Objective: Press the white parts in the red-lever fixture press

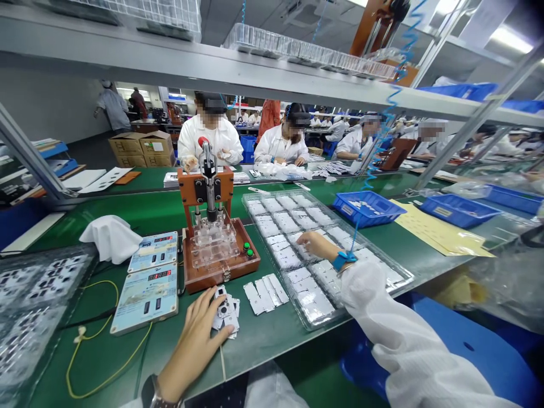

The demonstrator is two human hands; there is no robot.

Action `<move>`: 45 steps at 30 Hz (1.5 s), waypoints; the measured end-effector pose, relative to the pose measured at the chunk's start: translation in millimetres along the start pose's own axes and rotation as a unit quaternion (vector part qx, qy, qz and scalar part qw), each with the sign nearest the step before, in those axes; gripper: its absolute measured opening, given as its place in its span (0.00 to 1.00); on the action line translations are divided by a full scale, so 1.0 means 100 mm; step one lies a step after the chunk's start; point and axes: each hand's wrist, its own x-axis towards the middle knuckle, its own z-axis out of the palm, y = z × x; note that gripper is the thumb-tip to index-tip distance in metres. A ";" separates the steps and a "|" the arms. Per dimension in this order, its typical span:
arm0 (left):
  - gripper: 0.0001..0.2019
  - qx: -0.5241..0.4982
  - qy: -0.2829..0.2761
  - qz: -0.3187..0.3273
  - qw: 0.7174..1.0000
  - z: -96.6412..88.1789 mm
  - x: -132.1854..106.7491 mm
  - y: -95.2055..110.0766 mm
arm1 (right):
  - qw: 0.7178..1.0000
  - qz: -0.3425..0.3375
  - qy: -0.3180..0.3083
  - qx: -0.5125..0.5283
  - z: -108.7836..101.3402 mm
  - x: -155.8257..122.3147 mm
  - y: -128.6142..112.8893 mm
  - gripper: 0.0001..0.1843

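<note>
My left hand (198, 326) lies on the green bench with its fingers spread, thumb and fingertips touching a small loose pile of white flat plates (232, 314) with dark round and square parts on top. My right hand (318, 245), a blue wrist strap (343, 260) at its cuff, reaches over a clear compartment tray (312, 324). Its fingers are bent together and down at white plates in a middle compartment; what is between the fingertips is hidden. Between tray and pile lies a row of several white plates (266, 294).
A brown press fixture (221, 272) with a red-knobbed lever stands ahead of my left hand. Left of it are two counter boxes (147, 297), a white cloth (111, 238) and yellow wire. Blue bins (368, 208) stand beyond the tray. A shelf (272, 73) crosses overhead; co-workers sit opposite.
</note>
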 end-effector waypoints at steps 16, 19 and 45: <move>0.19 0.010 0.022 0.021 0.999 -0.01 -0.02 0.03 | 0.990 -0.135 0.032 -0.017 0.22 0.12 -0.60 0.09; 0.19 0.009 0.017 0.016 1.000 -0.01 -0.03 0.03 | 0.992 -0.123 0.026 -0.019 0.20 0.11 -0.59 0.09; 0.15 0.002 0.065 0.033 0.997 -0.03 -0.01 0.07 | 0.946 -0.295 -0.073 0.114 0.69 -0.94 -2.01 0.40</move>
